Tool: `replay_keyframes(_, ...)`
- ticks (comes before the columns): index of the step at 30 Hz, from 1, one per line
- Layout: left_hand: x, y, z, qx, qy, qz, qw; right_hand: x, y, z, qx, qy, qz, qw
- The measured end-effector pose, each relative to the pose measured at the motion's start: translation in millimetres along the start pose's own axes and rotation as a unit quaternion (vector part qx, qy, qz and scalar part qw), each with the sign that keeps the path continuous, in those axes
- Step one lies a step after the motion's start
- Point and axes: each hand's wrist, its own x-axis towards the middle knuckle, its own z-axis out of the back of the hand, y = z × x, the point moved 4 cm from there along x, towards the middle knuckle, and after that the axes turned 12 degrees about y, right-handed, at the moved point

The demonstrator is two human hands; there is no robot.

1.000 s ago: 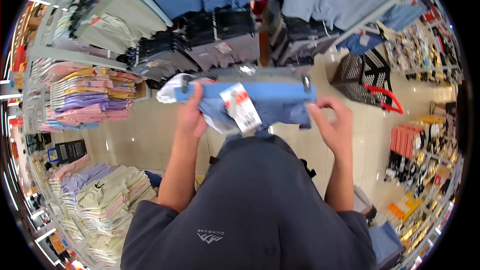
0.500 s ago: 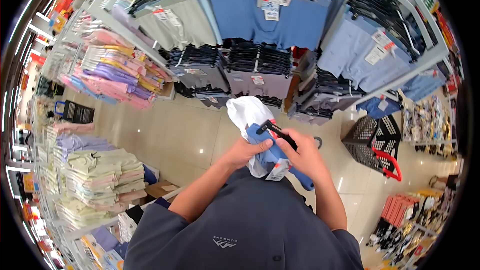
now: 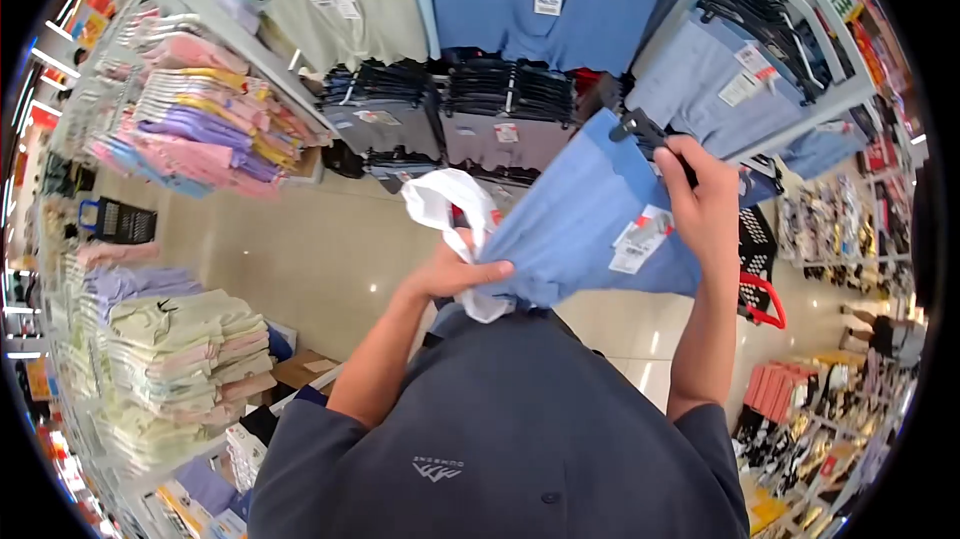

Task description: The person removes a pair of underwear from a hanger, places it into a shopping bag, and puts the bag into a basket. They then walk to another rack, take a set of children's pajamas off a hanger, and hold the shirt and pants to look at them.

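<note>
A pair of light blue shorts [image 3: 575, 219] is stretched out in front of my chest, with a white and red price tag [image 3: 640, 239] on it. My right hand [image 3: 705, 194] is closed on the black hanger [image 3: 640, 126] at its upper edge. On the other side, my left hand [image 3: 455, 269] grips a crumpled white plastic bag [image 3: 437, 197], its thumb lying over the lower end of the shorts. Part of that end is bunched against the bag, so I cannot tell whether it is still inside.
Ahead stands a metal rack with blue shorts [image 3: 500, 4], pale green shorts [image 3: 350, 24] and grey ones [image 3: 505, 144] on black hangers. Pink and purple clothes [image 3: 210, 129] hang at left, above folded pale green piles [image 3: 180, 339]. A black basket with a red handle [image 3: 765, 301] stands at right.
My right hand has moved up and right with the hanger, spreading out the shorts that were bunched before. My left hand and the white bag have shifted slightly left.
</note>
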Motion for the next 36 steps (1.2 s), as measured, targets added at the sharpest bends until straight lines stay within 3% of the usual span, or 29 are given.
replay_keyframes(5, -34, -20, 42, 0.04, 0.006, 0.072, 0.997, 17, 16, -9, -0.011, -0.009, -0.014, 1.0)
replay_keyframes(10, -67, -14, 78, 0.034, -0.024, 0.053, 0.998, 33, 39, -20, -0.028, -0.03, -0.013, 0.999)
replay_keyframes(12, -82, -15, 96, -0.057, -0.112, 0.08, 0.989, 39, 53, -29, -0.04, -0.027, -0.012, 0.999)
replay_keyframes(14, -90, -12, 111, -0.111, -0.1, 0.044, 0.988, 41, 68, -48, -0.046, -0.012, 0.001, 0.999)
replay_keyframes(16, -105, -15, 126, -0.104, -0.17, -0.025, 0.98, 42, 85, -73, -0.044, 0.009, 0.019, 0.999)
replay_keyframes(18, -116, -24, 132, -0.12, -0.16, -0.038, 0.979, 39, 104, -99, -0.066, 0.049, 0.051, 0.995)
replay_keyframes(20, -127, -37, 139, -0.104, -0.154, -0.109, 0.976, 35, 123, -131, -0.049, 0.107, 0.059, 0.991)
replay_keyframes(22, -134, -45, 141, -0.085, -0.119, -0.104, 0.984, 29, 136, -170, -0.066, 0.134, 0.136, 0.979)
replay_keyframes(24, -132, -53, 129, -0.049, -0.054, -0.112, 0.991, 25, 147, -203, -0.093, 0.197, 0.15, 0.964)
replay_keyframes(25, -135, -50, 128, -0.008, -0.036, -0.081, 0.996, 23, 151, -218, -0.078, 0.177, 0.171, 0.966)
replay_keyframes(28, -143, -50, 121, -0.001, -0.144, -0.088, 0.986, 23, 166, -243, -0.035, 0.239, 0.174, 0.955)
replay_keyframes(36, -157, -42, 131, 0.007, -0.185, -0.105, 0.977, 20, 193, -282, 0.042, 0.192, 0.21, 0.958)
